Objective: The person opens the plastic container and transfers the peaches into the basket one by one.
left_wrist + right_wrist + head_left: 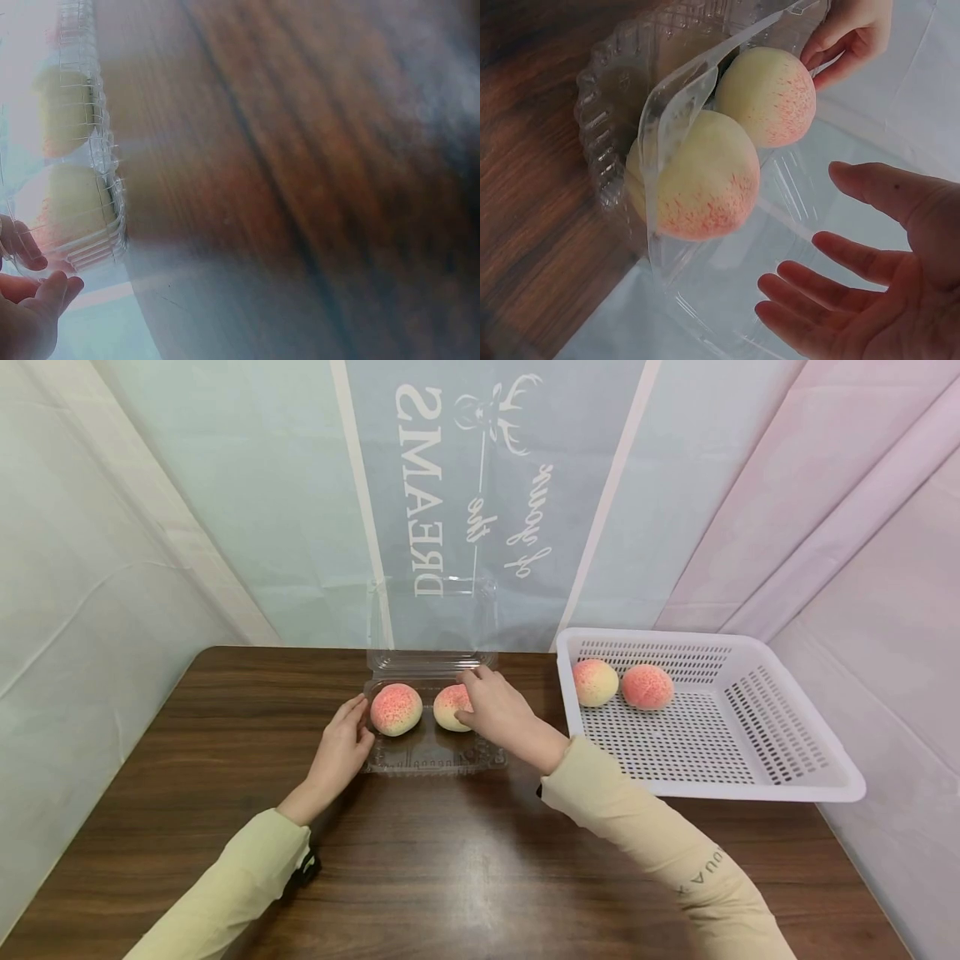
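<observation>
Plainly, the box [420, 753] sits at the centre of the head view, a clear plastic tray on the brown bench [450, 881], with its lid [435, 625] raised behind it towards the upper part of the frame. Two peaches lie inside, side by side with a gap between them: the left peach [396, 709], with pink speckles over cream, and the right peach [451, 708], partly hidden by fingers. At the left edge of the box, the left hand [341, 750] pinches the plastic rim between thumb and fingers, as the lower left of the left wrist view also shows. The right hand [504, 708] is at the box's right side, beside the right peach; in the lower right of the right wrist view its thumb and fingers are spread, with a visible gap between them and the fruit. On the right of the head view stands a white basket [756, 792], its holed floor carrying a cream-and-pink peach [596, 683] and a pinker peach [648, 687] near its upper left corner. Pale sleeves cover both forearms. Across the top hangs a backdrop [300, 485] with mirrored white lettering [426, 485], including "DREAMS".
</observation>
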`<state>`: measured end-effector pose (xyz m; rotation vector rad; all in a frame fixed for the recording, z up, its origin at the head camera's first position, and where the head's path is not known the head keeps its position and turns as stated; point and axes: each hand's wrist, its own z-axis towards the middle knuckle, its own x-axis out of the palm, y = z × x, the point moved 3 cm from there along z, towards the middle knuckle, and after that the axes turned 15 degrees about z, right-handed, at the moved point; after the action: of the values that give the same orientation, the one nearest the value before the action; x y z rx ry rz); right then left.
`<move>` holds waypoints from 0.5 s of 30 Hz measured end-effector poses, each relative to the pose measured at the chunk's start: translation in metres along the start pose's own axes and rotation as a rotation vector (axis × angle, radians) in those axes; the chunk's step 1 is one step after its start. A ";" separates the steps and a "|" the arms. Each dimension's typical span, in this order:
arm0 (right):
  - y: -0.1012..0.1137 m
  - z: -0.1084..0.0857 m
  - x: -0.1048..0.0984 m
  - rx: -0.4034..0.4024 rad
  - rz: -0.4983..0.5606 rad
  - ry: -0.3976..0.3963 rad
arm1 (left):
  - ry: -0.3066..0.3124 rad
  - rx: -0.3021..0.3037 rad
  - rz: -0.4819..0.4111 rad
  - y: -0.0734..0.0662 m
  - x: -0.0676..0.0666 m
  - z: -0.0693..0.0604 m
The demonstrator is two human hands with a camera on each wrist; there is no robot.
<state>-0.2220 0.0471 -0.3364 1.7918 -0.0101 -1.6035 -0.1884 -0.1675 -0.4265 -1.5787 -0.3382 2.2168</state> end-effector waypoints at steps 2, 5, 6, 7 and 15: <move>0.000 0.000 0.001 0.008 0.009 -0.004 | 0.000 0.000 0.000 0.000 0.000 0.000; -0.001 0.000 0.004 0.020 0.029 -0.012 | 0.000 0.001 -0.001 0.000 0.000 0.000; -0.002 0.000 0.005 0.023 0.037 -0.014 | 0.000 0.001 -0.001 0.000 0.000 0.000; -0.002 0.000 0.006 0.026 0.045 -0.017 | 0.001 0.000 -0.002 0.000 0.000 0.000; -0.008 -0.002 0.015 0.004 0.104 -0.057 | 0.012 -0.008 -0.008 0.000 0.001 -0.001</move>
<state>-0.2204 0.0474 -0.3539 1.7190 -0.1310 -1.5804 -0.1881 -0.1673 -0.4271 -1.5905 -0.3498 2.2018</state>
